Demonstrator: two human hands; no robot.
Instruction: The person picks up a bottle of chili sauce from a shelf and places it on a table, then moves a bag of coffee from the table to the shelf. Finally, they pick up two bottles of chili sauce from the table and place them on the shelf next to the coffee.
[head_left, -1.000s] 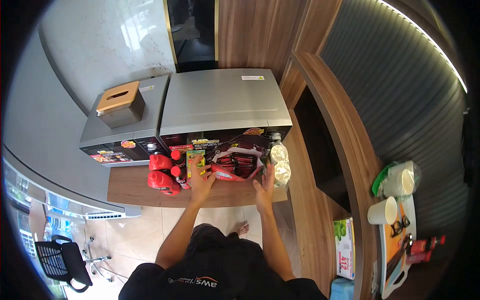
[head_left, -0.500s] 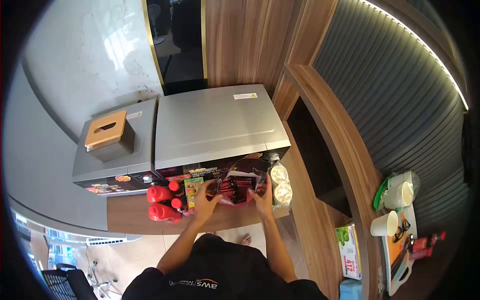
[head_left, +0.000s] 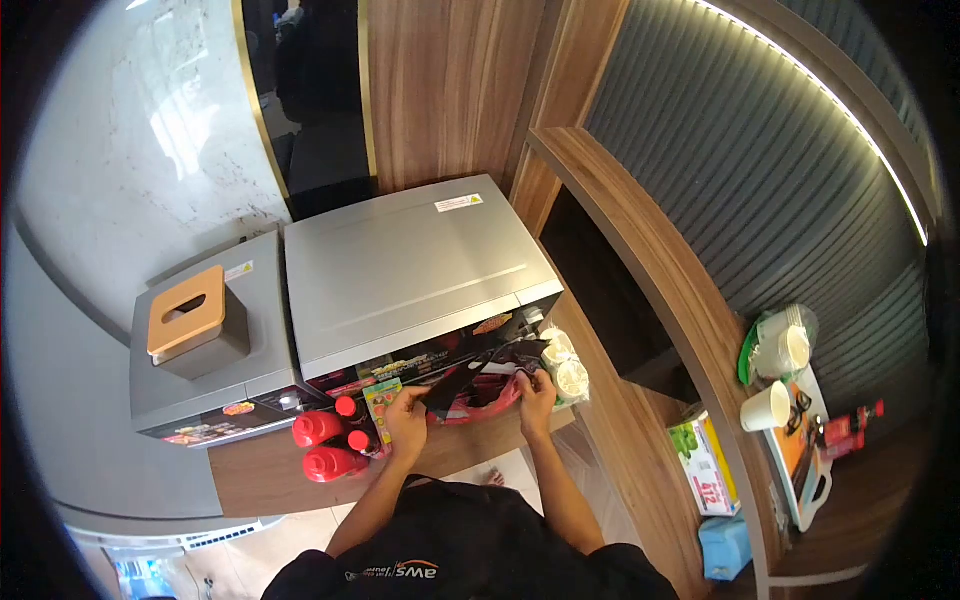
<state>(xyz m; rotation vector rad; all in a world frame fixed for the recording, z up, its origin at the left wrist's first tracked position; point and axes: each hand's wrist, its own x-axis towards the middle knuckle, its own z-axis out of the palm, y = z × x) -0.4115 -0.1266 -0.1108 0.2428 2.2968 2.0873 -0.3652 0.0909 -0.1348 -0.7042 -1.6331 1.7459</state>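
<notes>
A dark bag with a pink-red lower part (head_left: 482, 398) is held between both hands in front of the larger microwave (head_left: 410, 265). My left hand (head_left: 407, 415) pinches the bag's dark flap at its left side. At the right side my right hand (head_left: 537, 392) grips the bag's edge with bent fingers. Just left of my left hand stand a green and yellow packet (head_left: 382, 400) and bottles with red caps (head_left: 350, 408). Wrapped paper cups (head_left: 570, 380) are close beside my right hand. The bag's contents are mostly hidden.
A smaller microwave (head_left: 265, 345) carries a tissue box (head_left: 195, 330). Red bottles (head_left: 330, 463) stand near the counter's front edge. On the right shelf are a paper cup (head_left: 765, 408), glasses (head_left: 799, 412) and a white tray (head_left: 815, 495). Below are a carton (head_left: 708, 475) and a blue pack (head_left: 724, 548).
The view has shifted and turned a little. The bag's opening, wide before with dark red packets showing inside, is now narrower, with its dark flap drawn across toward my left hand.
</notes>
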